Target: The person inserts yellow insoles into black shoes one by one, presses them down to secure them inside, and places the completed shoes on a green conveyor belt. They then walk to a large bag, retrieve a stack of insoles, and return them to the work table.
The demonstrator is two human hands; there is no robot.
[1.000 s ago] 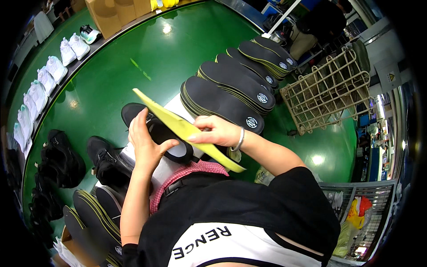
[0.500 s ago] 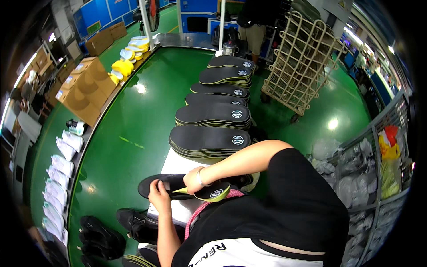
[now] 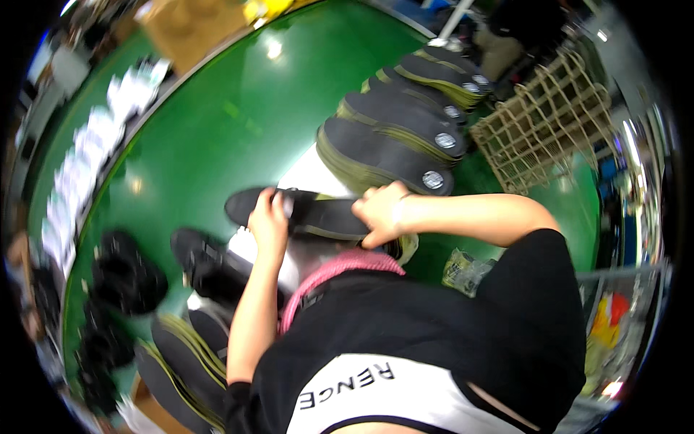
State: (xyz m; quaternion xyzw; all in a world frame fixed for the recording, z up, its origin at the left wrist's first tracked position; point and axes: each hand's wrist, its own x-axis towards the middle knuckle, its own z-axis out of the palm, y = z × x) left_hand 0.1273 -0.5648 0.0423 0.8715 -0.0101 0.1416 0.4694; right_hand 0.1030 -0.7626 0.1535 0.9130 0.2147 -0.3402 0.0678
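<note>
A black shoe (image 3: 243, 207) lies on its side or tilted in front of me, toe to the left. My left hand (image 3: 269, 220) is closed around its middle. From there a dark, flat insole (image 3: 329, 218) with a thin pale edge runs right. My right hand (image 3: 382, 214) grips its right end, thumb below and fingers on top. Blur hides how far the insole sits inside the shoe. Another black shoe (image 3: 206, 264) lies to the left of my left forearm. Just beyond my right hand stands a stack of black insoles with yellow-green edges (image 3: 376, 155).
More insole stacks (image 3: 423, 90) run along the green table (image 3: 210, 137). Several black shoes (image 3: 126, 271) sit at the left, with insoles (image 3: 188, 354) near my left elbow. White shoes (image 3: 87, 163) line the far left strip. A wire cart (image 3: 549, 123) stands at the right.
The view has turned and shifted. My right hand has moved away from the left hand toward the insole's right end. The yellow-green underside that showed there has turned out of sight.
</note>
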